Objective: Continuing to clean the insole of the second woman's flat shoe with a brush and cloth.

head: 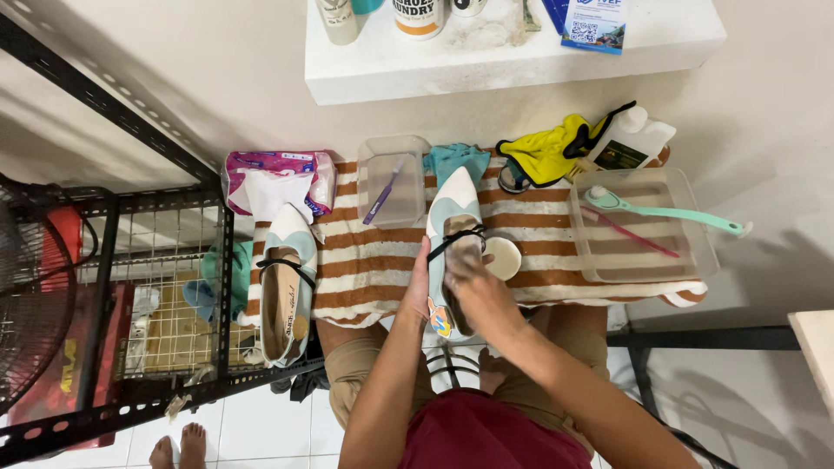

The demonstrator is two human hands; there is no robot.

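The right hand (473, 282) is pushing down into the opening of a pointed white and pale-blue shoe (453, 230); its fingers are bunched together inside the shoe, blurred, so whether they are pinching a cloth or anything else cannot be told. The left hand (419, 287) is wrapping the shoe's side at nine o'clock of the right hand, thumb lying along the upper edge, the other fingers curling under and hidden. The shoe is pointing its toe toward twelve o'clock, resting on a brown-and-white striped towel (365, 260) spread over the person's lap, a black strap crossing its opening.

Just at three o'clock of the shoe a small round white tin (504, 258) is sitting on the towel. Its matching shoe (285, 291) is lying well apart at nine o'clock, on the towel's edge. At eleven o'clock a clear plastic tub (391, 178) is holding a purple toothbrush (383, 193), with a pack of tissues (278, 181) beside it. At two o'clock a larger clear tray (695, 234) is holding a mint-green brush (665, 213). At one o'clock yellow gloves (547, 152) and a white bottle (634, 139) are lying against the wall.
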